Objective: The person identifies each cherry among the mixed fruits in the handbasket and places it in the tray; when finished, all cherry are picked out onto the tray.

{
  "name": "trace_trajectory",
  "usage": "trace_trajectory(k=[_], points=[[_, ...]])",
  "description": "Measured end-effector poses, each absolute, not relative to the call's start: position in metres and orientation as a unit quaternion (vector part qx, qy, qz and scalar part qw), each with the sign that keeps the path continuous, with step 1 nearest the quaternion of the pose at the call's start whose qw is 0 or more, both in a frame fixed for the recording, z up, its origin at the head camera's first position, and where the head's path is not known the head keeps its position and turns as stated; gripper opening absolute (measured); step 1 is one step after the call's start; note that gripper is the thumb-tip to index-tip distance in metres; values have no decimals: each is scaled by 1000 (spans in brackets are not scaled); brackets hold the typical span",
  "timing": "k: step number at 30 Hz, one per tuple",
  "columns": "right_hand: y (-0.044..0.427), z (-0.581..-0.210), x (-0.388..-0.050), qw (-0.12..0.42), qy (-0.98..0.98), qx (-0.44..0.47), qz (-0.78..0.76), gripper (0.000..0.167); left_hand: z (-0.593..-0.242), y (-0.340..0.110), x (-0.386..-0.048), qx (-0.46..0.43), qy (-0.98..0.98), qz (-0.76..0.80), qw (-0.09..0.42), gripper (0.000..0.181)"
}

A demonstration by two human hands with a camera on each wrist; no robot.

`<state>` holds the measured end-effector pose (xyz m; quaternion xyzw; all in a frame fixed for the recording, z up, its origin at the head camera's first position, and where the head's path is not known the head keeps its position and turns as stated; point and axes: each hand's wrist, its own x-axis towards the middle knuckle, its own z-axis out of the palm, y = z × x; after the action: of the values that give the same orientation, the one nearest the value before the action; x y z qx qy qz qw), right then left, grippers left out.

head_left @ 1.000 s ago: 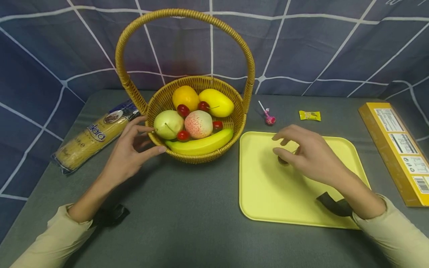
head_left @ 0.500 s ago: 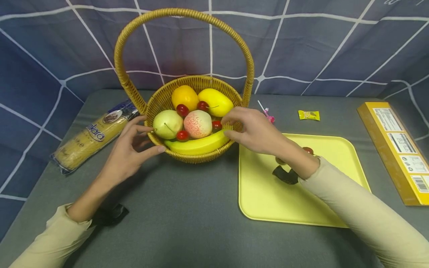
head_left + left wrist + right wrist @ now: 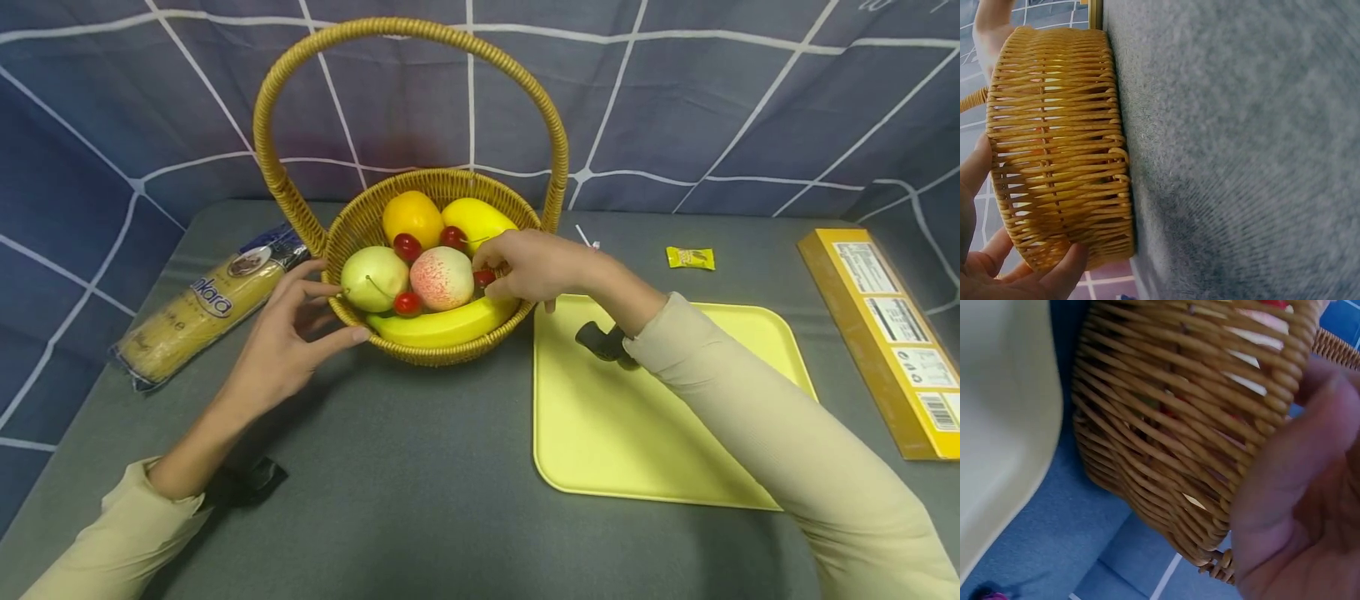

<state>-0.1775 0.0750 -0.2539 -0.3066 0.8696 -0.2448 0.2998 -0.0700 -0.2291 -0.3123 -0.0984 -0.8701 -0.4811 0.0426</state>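
Observation:
A wicker basket [image 3: 442, 356] with a tall handle stands upright at the back, filled with fruit. In it are an orange [image 3: 412, 218], a yellow mango-shaped fruit [image 3: 474, 218], a green pear-like fruit [image 3: 375, 280], a peach [image 3: 442, 280], a banana [image 3: 442, 326] and several cherries. My left hand [image 3: 288, 342] grips the left rim, fingers and thumb spread along the weave [image 3: 1060, 137]. Reaching over the right rim, my right hand [image 3: 542, 262] pinches a cherry [image 3: 483, 278] between thumb and fingertips, beside the peach. In the right wrist view, basket wall hides the fingertips.
A yellow tray [image 3: 592, 450] lies right of the basket, partly under my right sleeve. Behind it are a lollipop [image 3: 585, 237], mostly hidden, and a yellow wrapped candy [image 3: 691, 258]. A long orange box [image 3: 885, 342] lies far right; a spaghetti pack [image 3: 206, 308] lies left.
My right hand has moved left from above the tray into the basket and closed on the cherry. A cherry seen on the tray is now hidden by my sleeve. The left hand stays put.

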Motion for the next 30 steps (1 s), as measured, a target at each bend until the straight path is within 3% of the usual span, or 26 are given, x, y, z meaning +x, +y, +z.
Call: trace_trajectory(k=[3,6,15,24,30], points=[[73,-250,-181,346,863,-286,-232,48,-313,-229,-70,-100,-870,-481,43,47],[71,-246,-182,354,867,-284,-208,53,-313,-229,-69,-101,-871,-479,44,47],[59,-247,-184,161,911,-328,-193,34,-313,-229,-70,-98,-869,-483,42,46],[52,-269,-187,163,920,-297,-197,34,-313,-229,-70,-101,-869,-482,41,49],[46,-274,-188,166,923,-290,-192,46,-313,-229,-69,-102,-869,-482,40,48]])
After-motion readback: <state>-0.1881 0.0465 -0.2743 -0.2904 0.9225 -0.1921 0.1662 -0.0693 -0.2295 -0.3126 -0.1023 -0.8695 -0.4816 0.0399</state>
